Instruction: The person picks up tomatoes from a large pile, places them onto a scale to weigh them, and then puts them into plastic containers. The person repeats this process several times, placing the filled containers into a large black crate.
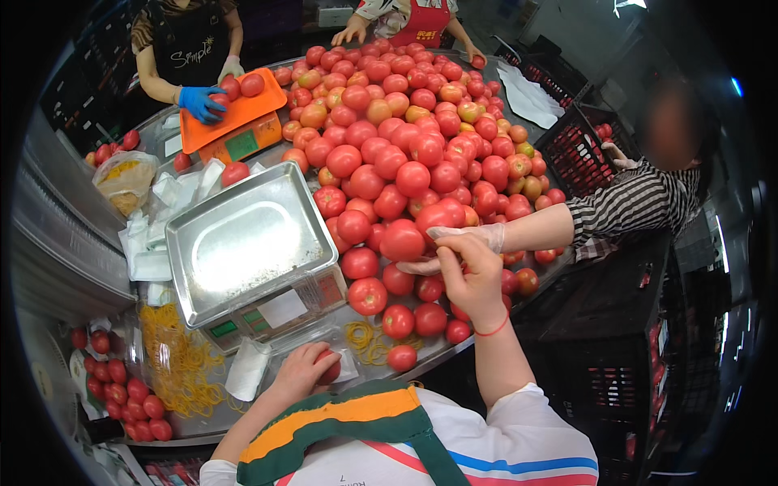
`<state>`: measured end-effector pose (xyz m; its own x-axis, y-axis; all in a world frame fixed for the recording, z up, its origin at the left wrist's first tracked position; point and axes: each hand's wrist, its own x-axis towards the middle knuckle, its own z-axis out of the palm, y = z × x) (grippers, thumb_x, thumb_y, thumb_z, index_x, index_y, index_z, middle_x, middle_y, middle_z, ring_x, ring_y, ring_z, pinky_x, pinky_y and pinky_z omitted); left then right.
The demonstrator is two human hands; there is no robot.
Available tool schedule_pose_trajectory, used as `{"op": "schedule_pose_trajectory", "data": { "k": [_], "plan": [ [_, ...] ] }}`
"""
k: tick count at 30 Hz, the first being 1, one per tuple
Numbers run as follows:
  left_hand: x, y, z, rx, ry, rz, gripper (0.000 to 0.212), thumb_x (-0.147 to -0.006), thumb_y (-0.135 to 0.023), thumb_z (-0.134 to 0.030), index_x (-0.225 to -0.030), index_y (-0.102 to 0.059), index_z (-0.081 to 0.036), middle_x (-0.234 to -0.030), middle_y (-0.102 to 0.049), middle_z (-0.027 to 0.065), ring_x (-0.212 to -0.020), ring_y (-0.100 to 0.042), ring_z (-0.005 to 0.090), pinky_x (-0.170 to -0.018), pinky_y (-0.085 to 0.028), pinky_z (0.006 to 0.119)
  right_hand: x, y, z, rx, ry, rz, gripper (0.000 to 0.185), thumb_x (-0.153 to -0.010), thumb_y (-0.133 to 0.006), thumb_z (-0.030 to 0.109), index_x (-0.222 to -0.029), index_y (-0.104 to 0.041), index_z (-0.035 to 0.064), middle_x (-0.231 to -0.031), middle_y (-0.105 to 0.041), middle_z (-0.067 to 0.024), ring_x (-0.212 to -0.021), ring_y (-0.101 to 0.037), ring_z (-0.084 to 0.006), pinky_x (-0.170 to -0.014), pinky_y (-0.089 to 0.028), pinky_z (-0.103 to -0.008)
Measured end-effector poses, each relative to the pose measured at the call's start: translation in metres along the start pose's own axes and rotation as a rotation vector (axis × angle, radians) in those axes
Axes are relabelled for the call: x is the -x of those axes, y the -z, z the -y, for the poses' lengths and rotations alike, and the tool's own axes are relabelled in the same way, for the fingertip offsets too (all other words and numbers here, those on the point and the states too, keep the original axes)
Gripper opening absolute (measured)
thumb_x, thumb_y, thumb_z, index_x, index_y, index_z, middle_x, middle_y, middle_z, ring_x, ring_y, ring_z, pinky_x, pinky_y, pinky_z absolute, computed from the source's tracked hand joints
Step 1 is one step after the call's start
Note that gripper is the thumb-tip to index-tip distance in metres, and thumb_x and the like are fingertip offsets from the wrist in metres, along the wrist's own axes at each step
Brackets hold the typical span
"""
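Low in the middle, my left hand (302, 372) has its fingers around a red tomato (329, 368) near the table's front edge. My right hand (473, 276) is over the near right side of the tomato pile (419, 149), its thumb and forefinger bent close together. Whether anything is between those fingertips cannot be made out. Just beyond it, a co-worker's gloved hand (474, 236) is at a large red tomato (402, 240), partly hidden by my hand. A scale with a bare metal tray (249, 237) stands to the left of the pile.
Yellow rubber bands (176, 364) and white paper sheets (182, 194) lie around the scale. Several tomatoes (121, 395) sit at the lower left. Across the table, another person's blue-gloved hand (202, 104) holds a tomato on an orange scale (267, 100). Dark crates (577, 152) stand on the right.
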<state>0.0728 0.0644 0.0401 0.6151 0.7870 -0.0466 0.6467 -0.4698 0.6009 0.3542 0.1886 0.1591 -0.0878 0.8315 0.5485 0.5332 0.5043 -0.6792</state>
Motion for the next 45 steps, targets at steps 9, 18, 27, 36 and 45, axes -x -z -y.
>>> {"op": "schedule_pose_trajectory", "data": {
  "k": [9, 18, 27, 36, 45],
  "plan": [
    [-0.047, 0.042, -0.013, 0.015, 0.05, -0.504, 0.065, -0.062, -0.074, -0.014, -0.12, -0.047, -0.005, -0.122, -0.043, 0.0178, -0.113, -0.044, 0.0361, -0.094, -0.038, 0.042, 0.028, -0.022, -0.042, 0.372, 0.187, 0.053, 0.026, -0.071, -0.061, 0.0, -0.097, -0.058, 0.0032, -0.101, -0.056, -0.0157, -0.094, -0.055, -0.0337, -0.08, -0.046, -0.0383],
    [-0.128, -0.003, -0.005, -0.237, -0.094, -0.222, 0.072, -0.061, -0.073, -0.015, -0.127, -0.042, -0.009, -0.128, -0.039, 0.0161, -0.114, -0.044, 0.032, -0.092, -0.039, 0.04, 0.014, -0.052, -0.087, 0.501, 0.089, 0.502, 0.057, -0.062, -0.072, 0.011, -0.115, -0.052, 0.011, -0.118, -0.046, -0.0126, -0.109, -0.045, -0.0305, -0.088, -0.044, -0.0388],
    [-0.126, -0.031, -0.018, -0.176, -0.358, -0.265, 0.041, -0.066, -0.064, -0.019, -0.105, -0.054, -0.012, -0.11, -0.052, 0.0101, -0.105, -0.048, 0.0277, -0.088, -0.038, 0.043, 0.011, -0.073, -0.089, 0.197, -0.064, 0.23, 0.041, -0.065, -0.069, 0.015, -0.103, -0.057, 0.0045, -0.099, -0.054, -0.013, -0.096, -0.052, -0.0304, -0.08, -0.046, -0.0359],
    [-0.09, 0.102, 0.051, -0.062, 0.26, -0.879, 0.045, -0.067, -0.065, -0.007, -0.109, -0.051, -0.003, -0.107, -0.053, 0.0169, -0.101, -0.051, 0.0336, -0.089, -0.041, 0.039, -0.032, -0.209, -0.025, -0.277, 0.031, 0.269, 0.046, -0.07, -0.069, 0.017, -0.109, -0.052, 0.0001, -0.106, -0.051, -0.0184, -0.102, -0.049, -0.0349, -0.091, -0.04, -0.0363],
    [-0.047, 0.105, 0.042, -0.513, 0.291, -0.677, 0.045, -0.067, -0.07, -0.014, -0.108, -0.055, -0.003, -0.118, -0.049, 0.0171, -0.112, -0.045, 0.0325, -0.097, -0.035, 0.037, -0.006, -0.12, -0.058, 0.215, 0.041, 0.217, 0.034, -0.073, -0.066, 0.015, -0.104, -0.057, 0.0022, -0.102, -0.056, -0.0168, -0.096, -0.053, -0.034, -0.084, -0.044, -0.0391]
  ]
}}
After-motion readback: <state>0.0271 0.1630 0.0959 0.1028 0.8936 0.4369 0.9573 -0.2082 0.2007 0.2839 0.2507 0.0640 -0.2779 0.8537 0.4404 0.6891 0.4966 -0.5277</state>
